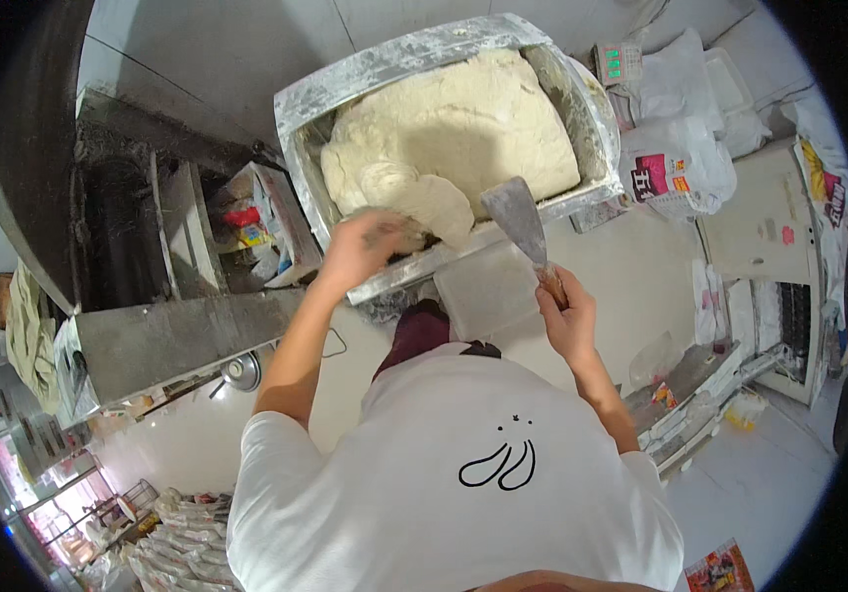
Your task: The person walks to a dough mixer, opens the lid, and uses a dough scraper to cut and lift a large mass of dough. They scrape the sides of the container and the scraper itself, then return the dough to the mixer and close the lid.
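A large mass of pale dough fills most of a flour-dusted metal trough. At the trough's near left corner, my left hand grips the dough's near edge, its fingers blurred and partly hidden. A rounded flap of dough is folded up beside those fingers, above a dark gap by the near wall. My right hand holds a scraper by its wooden handle. The flat metal blade points up and left, over the trough's near rim, just right of the flap.
Below the trough's near rim lies a translucent plastic bin or lid. A digital scale and a printed plastic bag are at right. On the left stands a metal cabinet or counter with an open compartment. Stacked sacks lie lower left.
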`<state>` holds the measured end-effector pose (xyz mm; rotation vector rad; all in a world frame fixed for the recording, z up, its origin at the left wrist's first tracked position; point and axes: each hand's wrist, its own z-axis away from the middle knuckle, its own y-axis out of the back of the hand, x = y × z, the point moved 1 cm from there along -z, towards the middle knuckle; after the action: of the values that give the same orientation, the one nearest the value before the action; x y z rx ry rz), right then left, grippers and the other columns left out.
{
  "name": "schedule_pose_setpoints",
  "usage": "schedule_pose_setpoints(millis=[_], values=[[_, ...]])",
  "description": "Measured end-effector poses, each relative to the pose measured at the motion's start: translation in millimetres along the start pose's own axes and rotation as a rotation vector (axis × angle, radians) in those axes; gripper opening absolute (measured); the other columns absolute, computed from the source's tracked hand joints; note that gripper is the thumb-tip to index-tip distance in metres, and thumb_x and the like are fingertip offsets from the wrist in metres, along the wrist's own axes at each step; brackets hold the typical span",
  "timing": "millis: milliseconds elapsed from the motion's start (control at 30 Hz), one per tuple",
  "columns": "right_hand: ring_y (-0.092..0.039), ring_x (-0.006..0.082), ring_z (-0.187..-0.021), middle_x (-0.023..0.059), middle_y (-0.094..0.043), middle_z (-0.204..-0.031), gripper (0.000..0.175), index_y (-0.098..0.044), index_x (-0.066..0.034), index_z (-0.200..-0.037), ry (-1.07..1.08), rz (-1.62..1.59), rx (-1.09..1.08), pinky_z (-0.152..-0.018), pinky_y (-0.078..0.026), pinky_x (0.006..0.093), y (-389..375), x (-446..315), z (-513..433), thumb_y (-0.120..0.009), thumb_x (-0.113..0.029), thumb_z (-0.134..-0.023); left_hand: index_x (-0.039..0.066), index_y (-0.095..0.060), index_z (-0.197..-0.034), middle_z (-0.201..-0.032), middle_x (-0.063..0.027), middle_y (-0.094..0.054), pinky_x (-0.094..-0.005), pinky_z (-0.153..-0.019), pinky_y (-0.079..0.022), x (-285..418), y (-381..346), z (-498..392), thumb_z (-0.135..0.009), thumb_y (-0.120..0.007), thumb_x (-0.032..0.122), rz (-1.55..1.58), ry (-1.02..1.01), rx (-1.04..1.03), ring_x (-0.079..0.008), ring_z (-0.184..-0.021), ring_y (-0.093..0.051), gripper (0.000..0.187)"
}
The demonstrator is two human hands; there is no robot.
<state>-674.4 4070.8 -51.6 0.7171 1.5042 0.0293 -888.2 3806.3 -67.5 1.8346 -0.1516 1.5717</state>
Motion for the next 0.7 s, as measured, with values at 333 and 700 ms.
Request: schedule_pose_setpoints(millis=[333, 700], values=[[-0.062, 0.0269, -0.077, 0.0114, -0.064, -0.088, 0.032, -0.065, -0.0082, -0.118, 0.169, 0.293, -0.104, -0.069, -0.049, 0.0320, 28.0, -4.6, -5.7, -0.065, -0.004, -0.086, 0.004, -0.061, -0.121, -0.130, -0.0165, -0.057, -0.0394, -0.100, -0.043, 18.0, -33.4, 69.2, -0.083, -0.068, 0.013, -0.570, -0.258, 0.371, -0.0325, -0.118, -0.056, 0.040], [-0.061, 0.0233, -0.071, 0.0103, -0.064, -0.083, 0.026, -0.069, -0.0100, -0.114, 0.194, 0.234, -0.122, -0.066, -0.049, 0.0319, 12.9, -22.3, -17.1, -0.065, -0.007, -0.088, 0.010, -0.069, -0.111, -0.111, -0.0158, -0.066, -0.0430, -0.090, -0.050, -4.4, -29.0, -23.7, -0.078, -0.071, 0.025, -0.634, 0.291, -0.027, -0.0346, -0.104, -0.063, 0.037]])
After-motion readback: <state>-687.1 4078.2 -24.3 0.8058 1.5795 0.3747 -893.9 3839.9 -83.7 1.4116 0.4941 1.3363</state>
